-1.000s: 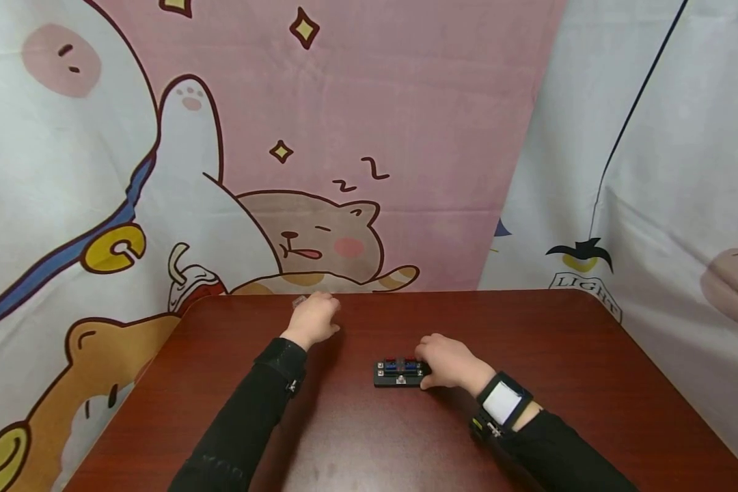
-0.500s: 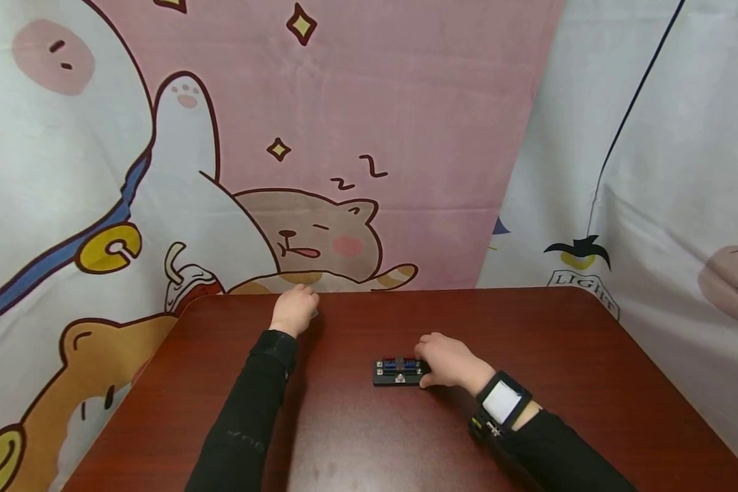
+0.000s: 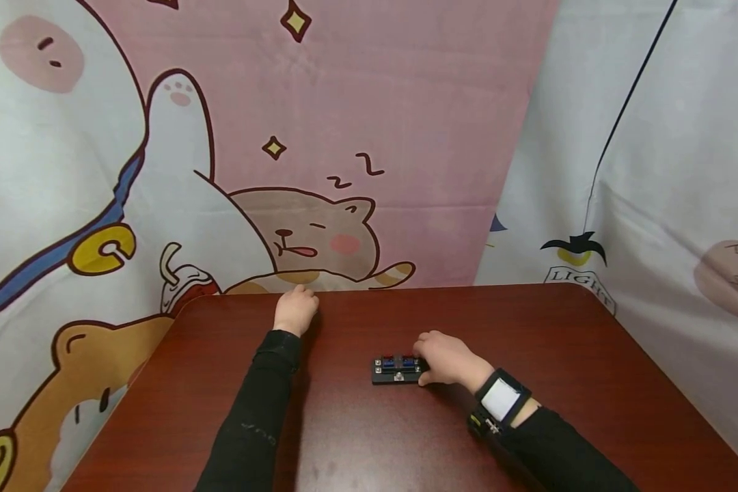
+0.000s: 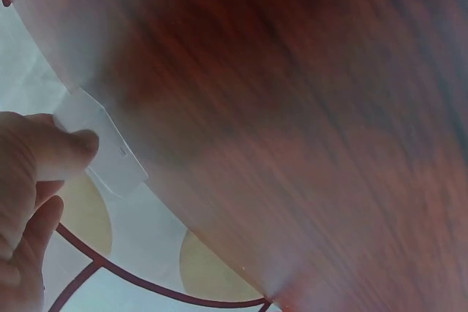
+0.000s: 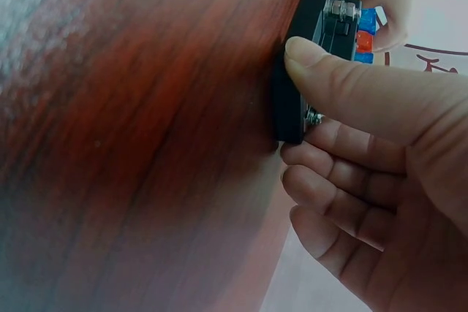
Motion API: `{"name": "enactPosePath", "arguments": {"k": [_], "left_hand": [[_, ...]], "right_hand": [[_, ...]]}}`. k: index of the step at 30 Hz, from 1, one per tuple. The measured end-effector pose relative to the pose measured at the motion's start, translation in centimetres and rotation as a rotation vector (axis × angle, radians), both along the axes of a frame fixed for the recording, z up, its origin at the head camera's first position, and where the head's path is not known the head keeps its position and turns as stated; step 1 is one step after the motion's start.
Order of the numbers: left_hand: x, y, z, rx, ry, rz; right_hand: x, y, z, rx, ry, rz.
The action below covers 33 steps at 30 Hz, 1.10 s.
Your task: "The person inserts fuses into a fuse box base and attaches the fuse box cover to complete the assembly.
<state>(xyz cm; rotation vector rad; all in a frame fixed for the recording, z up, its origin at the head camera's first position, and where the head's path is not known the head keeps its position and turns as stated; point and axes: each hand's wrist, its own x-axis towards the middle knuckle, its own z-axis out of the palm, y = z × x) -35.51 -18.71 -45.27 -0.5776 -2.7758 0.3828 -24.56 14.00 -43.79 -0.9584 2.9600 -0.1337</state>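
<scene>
A black fuse box (image 3: 396, 376) with blue and red blade fuses (image 5: 365, 42) and metal screw terminals lies on the brown table. My right hand (image 3: 450, 359) grips its right end, and the right wrist view puts the thumb along one edge with fingers curled at the end. Near the table's far edge, my left hand (image 3: 295, 311) pinches a clear plastic cover (image 4: 110, 155) under its thumb. That cover is mostly hidden behind the hand in the head view; the left wrist view places it at the table's edge. Whether it touches the wood I cannot tell.
The wooden table (image 3: 357, 437) has its far edge close to a cartoon-printed cloth (image 3: 436, 137) hanging behind. Dark sleeves cover both forearms, and a strap with a white patch (image 3: 501, 399) circles the right wrist.
My left hand has shifted left along the far edge with the clear plastic cover, then stayed nearly still. The right hand and fuse box keep their place; the head view has turned slightly.
</scene>
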Motion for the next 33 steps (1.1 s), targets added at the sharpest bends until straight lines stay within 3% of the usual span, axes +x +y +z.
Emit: {"name": "enactPosePath", "arguments": {"k": [8,14,23,33], "left_hand": [[0.4,0.5,0.5,0.011,-0.005,0.011],[0.5,0.4,1.0,0.030,-0.063,0.040],[1.4,-0.2,1.9,0.197,-0.188,0.084],[2.1,0.8,3.2,0.338,-0.224,0.017]], "right_hand": [[-0.1,0.1,-0.1,-0.010,0.003,0.007],[-0.1,0.1,-0.2,-0.008,-0.001,-0.006],[0.1,0.0,0.0,-0.010,-0.017,-0.012],[0.0,0.1,-0.1,-0.019,-0.004,0.004]]}}
